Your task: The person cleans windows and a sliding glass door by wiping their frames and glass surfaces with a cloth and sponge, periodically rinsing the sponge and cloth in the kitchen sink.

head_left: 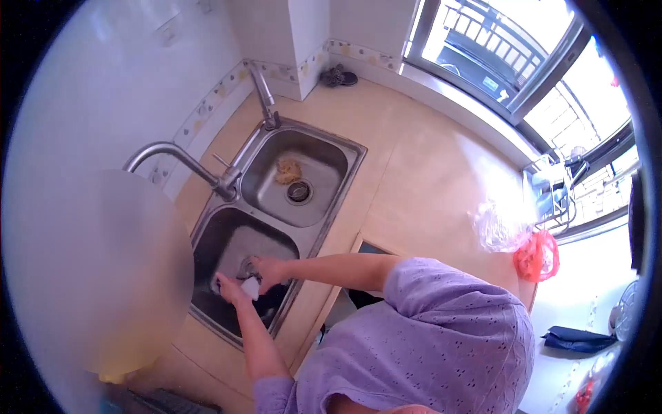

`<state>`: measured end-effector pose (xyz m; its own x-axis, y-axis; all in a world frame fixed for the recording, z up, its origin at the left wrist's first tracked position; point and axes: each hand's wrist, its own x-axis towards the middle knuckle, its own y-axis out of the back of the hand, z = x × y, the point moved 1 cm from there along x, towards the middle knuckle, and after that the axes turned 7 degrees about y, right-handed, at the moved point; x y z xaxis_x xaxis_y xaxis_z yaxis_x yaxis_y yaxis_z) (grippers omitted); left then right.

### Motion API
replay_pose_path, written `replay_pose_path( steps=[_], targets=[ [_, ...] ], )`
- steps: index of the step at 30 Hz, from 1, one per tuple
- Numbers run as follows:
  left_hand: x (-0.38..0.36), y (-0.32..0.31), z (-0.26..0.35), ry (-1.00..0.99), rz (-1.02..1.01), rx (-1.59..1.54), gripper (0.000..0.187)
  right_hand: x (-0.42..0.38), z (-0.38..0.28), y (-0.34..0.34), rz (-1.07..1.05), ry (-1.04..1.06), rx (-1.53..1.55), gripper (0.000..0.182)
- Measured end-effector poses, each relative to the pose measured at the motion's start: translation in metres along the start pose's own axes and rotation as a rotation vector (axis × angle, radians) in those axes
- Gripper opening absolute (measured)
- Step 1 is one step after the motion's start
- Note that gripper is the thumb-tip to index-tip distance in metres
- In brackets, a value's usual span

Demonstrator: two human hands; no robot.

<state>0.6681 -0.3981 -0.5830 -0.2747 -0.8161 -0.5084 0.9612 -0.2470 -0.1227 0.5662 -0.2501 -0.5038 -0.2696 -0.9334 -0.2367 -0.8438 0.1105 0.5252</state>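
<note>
Both my hands are down inside the near basin of a steel double sink (301,245). A small white object (250,288) sits between them; its kind is too small and blurred to tell. My left hand (229,287) is on its left side, with the fingers bent. From the other side my right hand (270,272) reaches in, its fingers curled at the white object. A round metal drain (247,266) shows partly behind the right fingers. The bottom of this basin is dark along the front.
The far basin holds a tan, crumpled clump (289,171) beside its drain (298,192). A curved faucet (176,153) and a second tap (262,90) rise along the wall. Right of the sink, a clear plastic bag (498,226) and a red bag (536,256) lie on the counter (414,152).
</note>
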Motion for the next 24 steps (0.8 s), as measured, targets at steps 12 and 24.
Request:
replay_pose_path(
  steps=[12, 24],
  targets=[
    [-0.055, -0.045, 0.092, -0.23, -0.176, 0.105, 0.041, 0.016, -0.052, -0.014, 0.148, -0.147, 0.375, 0.07],
    [-0.039, -0.031, 0.09, -0.105, 0.032, -0.012, 0.055, 0.029, -0.068, -0.02, 0.022, 0.218, -0.333, 0.027]
  ],
)
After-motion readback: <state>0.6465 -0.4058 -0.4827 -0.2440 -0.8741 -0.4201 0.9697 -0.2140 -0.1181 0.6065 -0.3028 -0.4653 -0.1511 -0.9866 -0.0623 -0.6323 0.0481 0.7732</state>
